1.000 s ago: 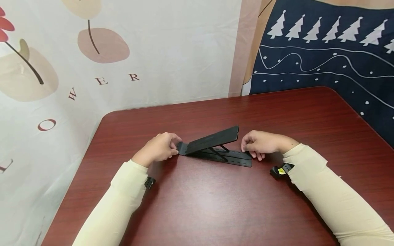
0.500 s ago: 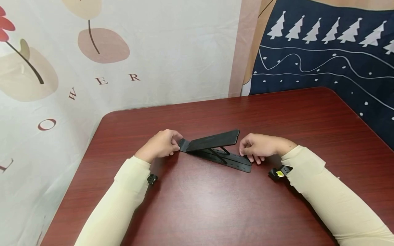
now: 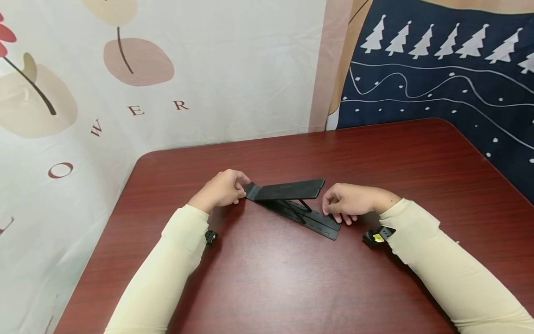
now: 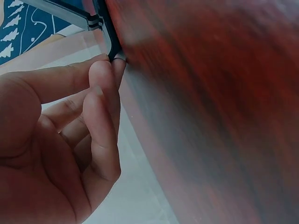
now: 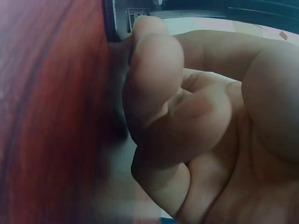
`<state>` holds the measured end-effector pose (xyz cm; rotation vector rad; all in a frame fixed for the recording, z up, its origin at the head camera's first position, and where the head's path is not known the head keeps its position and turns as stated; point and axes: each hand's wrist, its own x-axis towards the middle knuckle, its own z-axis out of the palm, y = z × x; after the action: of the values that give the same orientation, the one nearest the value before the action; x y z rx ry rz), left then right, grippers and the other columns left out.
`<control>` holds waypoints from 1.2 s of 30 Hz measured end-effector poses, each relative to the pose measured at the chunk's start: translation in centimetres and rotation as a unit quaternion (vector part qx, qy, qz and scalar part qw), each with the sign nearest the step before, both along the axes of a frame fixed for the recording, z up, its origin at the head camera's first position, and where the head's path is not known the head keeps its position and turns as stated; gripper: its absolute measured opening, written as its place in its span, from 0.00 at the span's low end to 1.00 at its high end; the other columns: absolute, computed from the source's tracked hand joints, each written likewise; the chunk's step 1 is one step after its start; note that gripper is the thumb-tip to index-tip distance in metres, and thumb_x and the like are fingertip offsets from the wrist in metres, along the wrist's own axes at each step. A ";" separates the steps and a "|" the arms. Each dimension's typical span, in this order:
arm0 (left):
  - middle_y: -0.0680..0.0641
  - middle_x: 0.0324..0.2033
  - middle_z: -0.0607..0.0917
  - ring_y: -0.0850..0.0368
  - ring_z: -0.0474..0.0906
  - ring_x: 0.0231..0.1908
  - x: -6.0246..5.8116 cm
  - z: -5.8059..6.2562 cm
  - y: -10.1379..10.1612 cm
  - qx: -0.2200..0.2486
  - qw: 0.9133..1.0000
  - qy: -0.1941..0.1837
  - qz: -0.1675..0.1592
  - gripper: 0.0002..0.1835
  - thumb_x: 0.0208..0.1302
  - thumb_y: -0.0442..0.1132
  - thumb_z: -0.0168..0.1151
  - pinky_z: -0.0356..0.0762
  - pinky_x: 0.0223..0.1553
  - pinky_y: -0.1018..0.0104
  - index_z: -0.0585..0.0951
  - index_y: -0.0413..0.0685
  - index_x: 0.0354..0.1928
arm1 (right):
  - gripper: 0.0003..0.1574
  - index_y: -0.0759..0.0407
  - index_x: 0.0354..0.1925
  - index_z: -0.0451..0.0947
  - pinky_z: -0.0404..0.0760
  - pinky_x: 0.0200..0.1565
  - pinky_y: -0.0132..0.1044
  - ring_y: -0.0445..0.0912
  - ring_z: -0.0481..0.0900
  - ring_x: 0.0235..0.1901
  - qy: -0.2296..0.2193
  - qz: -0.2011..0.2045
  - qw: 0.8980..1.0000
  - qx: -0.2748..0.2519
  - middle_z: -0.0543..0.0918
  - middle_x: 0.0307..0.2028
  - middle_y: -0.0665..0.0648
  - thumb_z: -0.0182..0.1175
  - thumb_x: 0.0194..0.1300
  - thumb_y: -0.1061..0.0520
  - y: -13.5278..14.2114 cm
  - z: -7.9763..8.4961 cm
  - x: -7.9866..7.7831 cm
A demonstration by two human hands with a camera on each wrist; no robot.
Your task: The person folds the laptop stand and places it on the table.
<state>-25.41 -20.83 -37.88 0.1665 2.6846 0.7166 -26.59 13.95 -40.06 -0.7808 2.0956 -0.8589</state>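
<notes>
A black folding laptop stand (image 3: 292,189) rests on the table between both hands. Its upper plate tilts up to the right on two thin struts above a slotted base (image 3: 321,225). My left hand (image 3: 225,188) pinches the small lip at the stand's left end; in the left wrist view, thumb and fingertips meet at the dark edge (image 4: 110,35). At the other end, my right hand (image 3: 354,199) holds the far right corner of the base with curled fingers. The right wrist view has those fingertips against the black corner (image 5: 119,21), partly hiding it.
The reddish-brown wooden table (image 3: 275,287) reaches back to a pale printed cloth (image 3: 250,69) and a navy cloth with white trees (image 3: 434,88). Small black wrist devices (image 3: 373,236) hang under both cuffs.
The stand has turned on the table: its left end has moved back and slightly right with my left hand, its right end forward. My right hand has shifted slightly left and forward.
</notes>
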 end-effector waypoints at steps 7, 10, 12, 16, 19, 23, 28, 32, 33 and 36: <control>0.47 0.36 0.87 0.58 0.84 0.26 -0.5 0.0 0.5 -0.009 1.000 0.010 0.005 0.17 0.68 0.33 0.61 0.79 0.35 0.64 0.80 0.48 0.58 | 0.11 0.61 0.37 0.80 0.76 0.17 0.35 0.42 0.75 0.13 0.001 0.008 1.000 0.000 0.79 0.20 0.54 0.51 0.74 0.63 -0.4 0.2 0.5; 0.47 0.35 0.87 0.57 0.84 0.26 -0.7 -0.1 0.7 -0.005 1.000 0.012 0.008 0.16 0.68 0.32 0.61 0.79 0.35 0.64 0.80 0.48 0.57 | 0.11 0.61 0.37 0.80 0.77 0.18 0.35 0.42 0.75 0.13 0.001 0.010 1.000 0.001 0.79 0.20 0.54 0.52 0.74 0.63 -0.5 0.3 0.7; 0.46 0.35 0.87 0.57 0.83 0.26 -0.9 -0.2 0.8 -0.002 1.000 0.013 0.009 0.16 0.68 0.32 0.61 0.79 0.35 0.65 0.81 0.48 0.57 | 0.11 0.61 0.37 0.80 0.77 0.18 0.35 0.42 0.75 0.13 0.002 0.012 1.000 0.001 0.79 0.20 0.54 0.52 0.74 0.63 -0.6 0.3 0.8; 0.47 0.36 0.88 0.57 0.84 0.26 -1.2 -0.3 1.1 0.001 1.000 0.015 0.009 0.16 0.68 0.32 0.60 0.79 0.33 0.65 0.81 0.48 0.56 | 0.11 0.61 0.37 0.81 0.78 0.18 0.35 0.41 0.75 0.13 0.006 0.016 1.000 0.000 0.79 0.20 0.54 0.52 0.74 0.63 -0.5 0.5 1.0; 0.47 0.36 0.88 0.57 0.84 0.26 -1.4 -0.4 1.4 -0.002 1.000 0.015 0.009 0.15 0.68 0.32 0.59 0.80 0.33 0.65 0.81 0.48 0.56 | 0.10 0.61 0.38 0.81 0.77 0.18 0.34 0.42 0.75 0.13 0.011 0.024 1.000 0.000 0.80 0.20 0.54 0.53 0.74 0.63 -0.5 0.6 1.2; 0.47 0.36 0.88 0.57 0.84 0.27 -1.6 -0.3 1.7 -0.010 1.000 0.019 0.010 0.15 0.69 0.33 0.59 0.79 0.34 0.64 0.81 0.49 0.55 | 0.10 0.61 0.36 0.81 0.76 0.17 0.34 0.42 0.76 0.13 0.012 0.032 0.999 -0.005 0.80 0.21 0.54 0.53 0.73 0.63 -0.7 0.7 1.4; 0.48 0.37 0.87 0.58 0.84 0.27 -1.9 -0.3 2.1 -0.018 0.999 0.025 0.015 0.14 0.69 0.33 0.59 0.78 0.35 0.63 0.82 0.51 0.54 | 0.09 0.62 0.34 0.80 0.77 0.17 0.34 0.41 0.76 0.13 0.008 0.040 0.999 -0.012 0.81 0.21 0.54 0.56 0.72 0.63 -0.8 0.7 1.7; 0.49 0.37 0.87 0.59 0.84 0.27 -2.0 -0.4 2.4 -0.021 0.999 0.032 0.020 0.13 0.69 0.34 0.60 0.77 0.39 0.60 0.83 0.52 0.53 | 0.09 0.61 0.34 0.81 0.78 0.17 0.36 0.42 0.77 0.14 0.006 0.048 0.999 -0.013 0.82 0.22 0.53 0.56 0.72 0.62 -1.0 0.6 1.8; 0.49 0.37 0.87 0.59 0.84 0.27 -2.1 -0.4 2.5 -0.022 0.999 0.033 0.021 0.13 0.69 0.35 0.60 0.77 0.40 0.59 0.83 0.53 0.52 | 0.09 0.60 0.34 0.81 0.79 0.17 0.36 0.42 0.77 0.14 0.007 0.050 0.999 -0.014 0.82 0.22 0.53 0.56 0.72 0.62 -1.0 0.5 1.8; 0.50 0.38 0.86 0.60 0.84 0.27 -2.2 -0.5 2.8 -0.028 0.999 0.039 0.024 0.12 0.69 0.35 0.60 0.76 0.42 0.58 0.83 0.54 0.51 | 0.09 0.60 0.34 0.81 0.79 0.18 0.37 0.42 0.77 0.15 0.006 0.054 0.998 -0.018 0.82 0.22 0.53 0.57 0.71 0.62 -1.1 0.5 1.9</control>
<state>-27.64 -18.05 -38.36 0.1194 2.7889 0.6596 -24.66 12.87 -39.58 -0.9116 2.0333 -0.8375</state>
